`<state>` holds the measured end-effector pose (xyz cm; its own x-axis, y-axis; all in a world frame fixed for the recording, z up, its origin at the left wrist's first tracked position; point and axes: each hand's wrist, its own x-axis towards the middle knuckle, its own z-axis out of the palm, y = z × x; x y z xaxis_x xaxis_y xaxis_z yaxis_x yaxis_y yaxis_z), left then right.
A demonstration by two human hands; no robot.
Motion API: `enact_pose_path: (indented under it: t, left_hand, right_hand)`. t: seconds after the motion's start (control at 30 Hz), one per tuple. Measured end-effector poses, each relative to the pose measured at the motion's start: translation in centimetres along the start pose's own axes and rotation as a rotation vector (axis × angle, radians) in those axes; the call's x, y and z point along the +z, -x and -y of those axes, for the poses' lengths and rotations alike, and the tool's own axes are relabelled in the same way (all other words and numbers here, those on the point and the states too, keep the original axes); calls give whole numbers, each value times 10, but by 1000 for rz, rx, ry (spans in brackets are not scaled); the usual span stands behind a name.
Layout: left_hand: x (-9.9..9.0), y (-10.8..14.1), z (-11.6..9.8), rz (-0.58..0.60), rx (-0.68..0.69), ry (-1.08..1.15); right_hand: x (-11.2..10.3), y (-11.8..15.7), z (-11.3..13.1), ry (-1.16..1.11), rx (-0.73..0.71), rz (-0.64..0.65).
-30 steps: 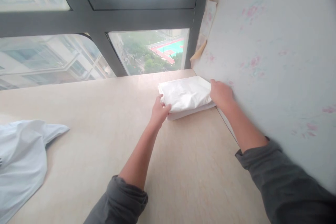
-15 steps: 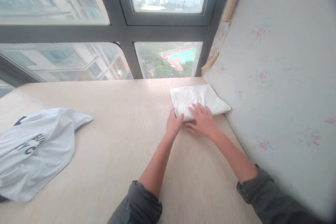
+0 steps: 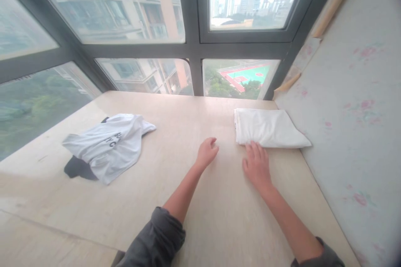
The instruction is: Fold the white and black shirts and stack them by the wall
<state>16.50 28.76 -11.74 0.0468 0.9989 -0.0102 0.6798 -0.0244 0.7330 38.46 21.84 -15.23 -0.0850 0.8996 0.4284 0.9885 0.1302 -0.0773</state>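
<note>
While the right hand (image 3: pixel 257 167) is resting its fingertips at the near edge of the folded white cloth (image 3: pixel 266 127), the left hand (image 3: pixel 206 153) is hanging apart from it, to its left, over the sill (image 3: pixel 225 217). What is changing is the hold: the left grip is no longer pinching the near left corner, and the right palm is no longer lying across the top. To my eye, this is suggesting that the cloth is keeping its folded shape unaided. The left grip is curling loosely around nothing, thumb standing apart; the right one is spreading out flat, pinching nothing, and I cannot tell whether it is pressing. The cloth is lying on the right part of the sill, near the window frame (image 3: pixel 238 50) and beside the papered wall (image 3: pixel 338 146). Its long axis is running left to right, roughly along the window; its squared, layered end is facing left, while its tapering corner is pointing right, seemingly meeting the wall. Well apart on the left, a crumpled white shirt (image 3: pixel 125 154) with dark lettering is lying loose, a dark part showing beneath.
</note>
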Motion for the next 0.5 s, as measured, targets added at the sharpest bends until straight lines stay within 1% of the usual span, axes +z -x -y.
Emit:
enact_pose_path:
  t: [0.07, 0.13, 0.23, 0.27, 0.3, 0.33, 0.4, 0.5]
  left_hand:
    - [-48, 9, 33, -113, -72, -111]
    - [-105, 20, 64, -256, -141, -227]
    - [-189, 44, 101, -495, -258, -399]
    - [-213, 54, 111, -565, -297, -445]
    - [-233, 63, 119, -609, -331, -481]
    - [-250, 72, 126, -631, -364, -501]
    - [-277, 85, 137, -615, -407, -499]
    - [-304, 89, 143, -589, -430, -433]
  right_hand:
    - [5, 24, 10, -73, -46, 18]
    - [7, 41, 15, -127, -65, 37]
    - [5, 49, 16, -174, -42, 48]
    - [4, 48, 16, -184, -35, 50]
    - [3, 47, 16, -190, -31, 50]
    - [2, 46, 16, -192, -31, 50]
    - [1, 44, 16, -189, -30, 48]
    - [1, 44, 18, -188, -21, 51]
